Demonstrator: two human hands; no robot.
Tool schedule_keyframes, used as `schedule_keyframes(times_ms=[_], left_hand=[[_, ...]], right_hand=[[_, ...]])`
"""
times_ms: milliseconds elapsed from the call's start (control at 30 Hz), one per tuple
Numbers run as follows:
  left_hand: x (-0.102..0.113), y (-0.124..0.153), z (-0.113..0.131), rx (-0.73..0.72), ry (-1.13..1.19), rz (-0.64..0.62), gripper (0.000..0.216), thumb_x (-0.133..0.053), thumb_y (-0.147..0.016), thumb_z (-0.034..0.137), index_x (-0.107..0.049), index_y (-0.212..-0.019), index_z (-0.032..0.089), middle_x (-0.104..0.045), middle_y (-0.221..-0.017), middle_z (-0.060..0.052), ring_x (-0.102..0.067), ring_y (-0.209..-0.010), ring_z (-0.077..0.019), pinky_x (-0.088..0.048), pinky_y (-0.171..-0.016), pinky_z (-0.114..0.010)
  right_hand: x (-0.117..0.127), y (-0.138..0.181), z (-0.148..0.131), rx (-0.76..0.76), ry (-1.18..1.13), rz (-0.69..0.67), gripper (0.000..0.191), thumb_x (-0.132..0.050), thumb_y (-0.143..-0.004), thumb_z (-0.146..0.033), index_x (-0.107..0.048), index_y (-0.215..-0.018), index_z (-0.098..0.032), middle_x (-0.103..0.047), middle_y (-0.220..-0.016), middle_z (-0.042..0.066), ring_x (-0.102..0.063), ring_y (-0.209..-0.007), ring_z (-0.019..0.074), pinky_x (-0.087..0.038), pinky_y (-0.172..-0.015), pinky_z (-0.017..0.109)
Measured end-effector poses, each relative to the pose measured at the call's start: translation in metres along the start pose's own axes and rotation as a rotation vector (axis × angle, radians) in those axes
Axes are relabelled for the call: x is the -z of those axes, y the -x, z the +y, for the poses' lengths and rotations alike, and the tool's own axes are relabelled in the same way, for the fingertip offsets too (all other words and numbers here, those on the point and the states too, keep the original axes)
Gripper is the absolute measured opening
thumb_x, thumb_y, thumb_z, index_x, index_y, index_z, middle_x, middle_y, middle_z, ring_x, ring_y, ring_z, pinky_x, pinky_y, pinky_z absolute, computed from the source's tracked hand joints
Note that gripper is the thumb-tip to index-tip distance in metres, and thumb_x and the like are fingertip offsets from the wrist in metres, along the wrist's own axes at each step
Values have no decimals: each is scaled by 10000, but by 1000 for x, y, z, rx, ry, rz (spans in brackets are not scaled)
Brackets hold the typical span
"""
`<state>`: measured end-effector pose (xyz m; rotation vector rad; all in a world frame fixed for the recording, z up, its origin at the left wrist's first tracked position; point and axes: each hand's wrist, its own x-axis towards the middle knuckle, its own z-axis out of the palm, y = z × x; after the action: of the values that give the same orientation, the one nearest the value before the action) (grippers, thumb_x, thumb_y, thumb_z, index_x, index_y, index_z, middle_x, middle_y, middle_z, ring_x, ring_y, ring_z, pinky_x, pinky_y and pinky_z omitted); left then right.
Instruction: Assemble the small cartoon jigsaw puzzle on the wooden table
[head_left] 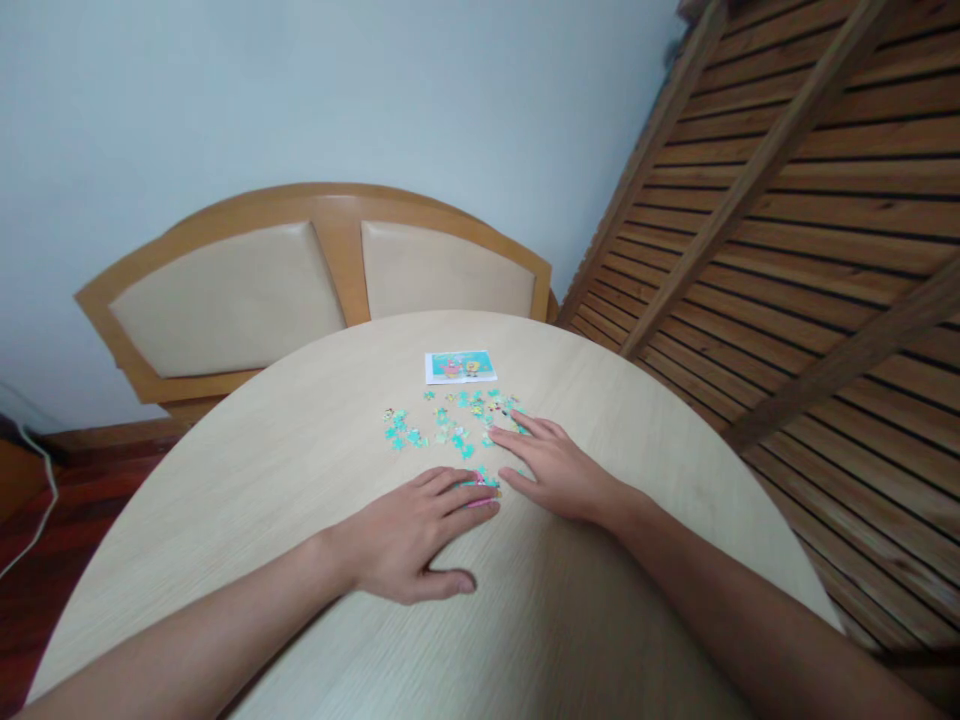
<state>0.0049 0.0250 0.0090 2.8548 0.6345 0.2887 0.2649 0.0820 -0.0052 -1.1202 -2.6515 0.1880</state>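
Observation:
My left hand [420, 530] lies flat with its fingers apart, partly covering a small cluster of pink and teal jigsaw pieces [486, 480]. Opposite it, my right hand [555, 465] reaches in with fingers spread; the fingertips are over or touching loose jigsaw pieces [495, 408] at the right of the scatter. Several more teal and yellow pieces [405, 428] lie farther left. Behind them rests a reference picture [461, 367] on white paper, with a pink and a yellow cartoon figure on teal. Some pieces are hidden under my fingers.
Everything lies on a round pale wooden table [300, 460]. Beyond its far edge stands a wooden headboard [337, 215] with cream padded panels, against a pale wall. A slatted wooden panel [750, 220] slopes along the right. A white cable [49, 490] hangs at far left.

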Motion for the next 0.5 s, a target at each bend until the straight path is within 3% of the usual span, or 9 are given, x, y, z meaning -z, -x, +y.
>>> schedule_keyframes(times_ms=[133,267,400,500], left_hand=[[1,0,0,13,-4,12,674,-518,-968,535,-380,-1492,134,-509,-1440,-185,-444,-1352,-347,-333,-1159,-521],[2,0,1,29,8,34,590,-486,-996,498,-422,-1455,133,-524,-1396,-182,-460,-1326,-328,-364,-1142,-502],[2,1,0,34,7,19,585,-498,-996,481,-422,-1457,129,-503,-1434,-182,-442,-1351,-328,-359,-1152,-495],[1,2,-1,35,0,4,618,-498,-995,488,-378,-1493,143,-462,-1502,-175,-419,-1388,-339,-343,-1163,-518]], right_hand=[[10,6,8,45,17,0,410,-532,-989,-401,-611,-1356,-238,-637,-1378,68,-463,-1388,304,-390,-1111,491],[13,5,18,0,43,71,253,-613,-949,-320,-728,-1154,-227,-729,-1199,90,-611,-1222,282,-461,-1029,447],[8,2,20,-71,-17,176,226,-678,-911,-319,-735,-1099,-206,-742,-1123,87,-647,-1113,256,-487,-981,416],[5,0,17,-118,-12,181,227,-687,-904,-326,-748,-1071,-184,-737,-1075,95,-631,-1076,269,-488,-962,435]])
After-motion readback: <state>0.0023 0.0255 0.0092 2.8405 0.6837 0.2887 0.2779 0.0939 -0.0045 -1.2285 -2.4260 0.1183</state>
